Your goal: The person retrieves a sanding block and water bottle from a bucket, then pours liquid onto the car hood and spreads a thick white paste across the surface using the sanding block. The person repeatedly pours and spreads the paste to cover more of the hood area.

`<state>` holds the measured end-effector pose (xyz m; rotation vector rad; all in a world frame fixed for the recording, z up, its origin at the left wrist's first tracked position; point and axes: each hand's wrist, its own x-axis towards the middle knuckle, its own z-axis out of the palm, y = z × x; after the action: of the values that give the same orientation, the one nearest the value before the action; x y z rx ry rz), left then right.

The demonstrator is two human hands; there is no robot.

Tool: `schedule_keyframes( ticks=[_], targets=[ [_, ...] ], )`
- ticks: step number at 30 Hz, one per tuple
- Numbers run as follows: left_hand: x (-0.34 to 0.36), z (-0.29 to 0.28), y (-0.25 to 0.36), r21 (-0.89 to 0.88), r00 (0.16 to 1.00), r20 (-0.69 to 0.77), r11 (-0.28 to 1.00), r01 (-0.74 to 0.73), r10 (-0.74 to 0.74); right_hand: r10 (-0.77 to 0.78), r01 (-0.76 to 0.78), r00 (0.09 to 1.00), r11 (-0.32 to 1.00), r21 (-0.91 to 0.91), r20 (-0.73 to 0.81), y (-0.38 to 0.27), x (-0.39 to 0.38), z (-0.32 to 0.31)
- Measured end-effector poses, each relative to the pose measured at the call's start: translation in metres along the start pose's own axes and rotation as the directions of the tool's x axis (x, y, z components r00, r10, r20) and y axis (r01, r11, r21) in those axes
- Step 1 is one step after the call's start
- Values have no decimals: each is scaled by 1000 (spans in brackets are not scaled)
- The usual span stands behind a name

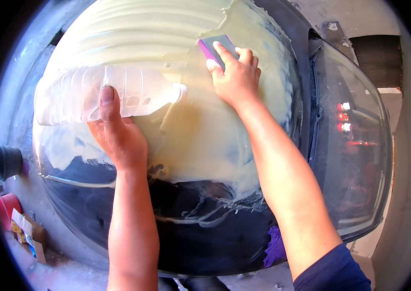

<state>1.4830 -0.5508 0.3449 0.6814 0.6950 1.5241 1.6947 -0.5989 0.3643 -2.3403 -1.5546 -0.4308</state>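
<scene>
While our left hand (123, 138) clamps a ribbed, translucent bottle (135, 89), we hold a flat grey-purple block (209, 49) — right hand (238, 80), fingers gripping its edges — against the curved, cream-smeared panel (200, 150).

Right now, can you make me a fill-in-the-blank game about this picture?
1. The plastic bottle is held in the person's ____ hand.
2. The neck of the bottle points toward the picture's ____ side.
3. The block under the fingers of the right hand is gray and ____.

Missing words: left; right; purple.
</scene>
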Motion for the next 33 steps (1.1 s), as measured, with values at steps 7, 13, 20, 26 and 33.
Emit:
schedule_keyframes(
  ticks=[7, 13, 20, 26, 33],
  targets=[
    [19, -28, 11, 25, 987, -118, 994, -106, 108, -233, 205, 956, 966, 159, 180, -58, -144, -64],
    [18, -13, 17, 31, 976, -150, 987, -155, 158, -123, 123, 992, 992, 33, 10, -47, -20, -3],
    [25, -82, 45, 231, 971, -174, 966, -121, 163, -249, 231, 958, 964, 130, 141, -77, -108, -33],
    [34, -123, 56, 145, 986, -143, 988, -59, 80, -314, 292, 942, 940, 175, 115, -85, -117, -51],
    [39, -136, 50, -35, 983, -161, 996, 82, -87, -347, 330, 936, 924, 192, 60, -116, -51, -1]
  ],
)
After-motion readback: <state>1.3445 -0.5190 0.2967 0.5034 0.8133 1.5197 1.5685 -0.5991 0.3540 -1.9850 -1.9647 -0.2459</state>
